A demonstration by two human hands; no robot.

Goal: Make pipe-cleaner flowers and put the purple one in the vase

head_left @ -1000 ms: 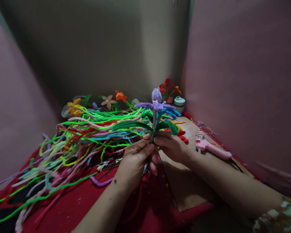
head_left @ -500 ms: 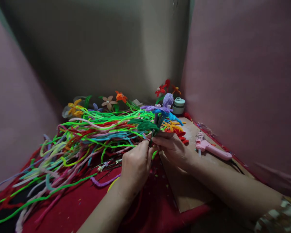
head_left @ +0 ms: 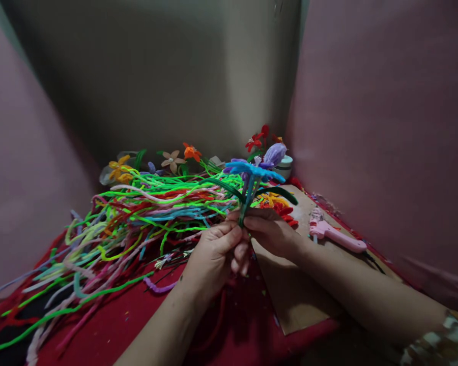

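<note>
Upright between my hands is a pipe-cleaner flower bunch [head_left: 256, 171], with blue and purple petals, a lilac bud at the top right and dark green leaves spreading to both sides. My left hand [head_left: 216, 252] pinches the lower stems between thumb and fingers. Just above and to the right, my right hand [head_left: 272, 233] has its fingers closed round the same stems. The stem ends are hidden by my fingers. Behind the bunch lie orange and red pipe-cleaner flowers [head_left: 277, 206].
A big heap of coloured pipe cleaners [head_left: 152, 206] covers the left and middle. A pink glue gun [head_left: 338, 235] rests on a cardboard sheet [head_left: 295, 290] at the right. Finished flowers [head_left: 171, 160] and a pale round container [head_left: 284, 166] stand at the back, over a red cloth [head_left: 145, 325].
The bunch has turned in my hands, so the blue petals now face me and the leaves point left and right. The lilac bud leans further right. My left hand has rolled over, showing its thumb.
</note>
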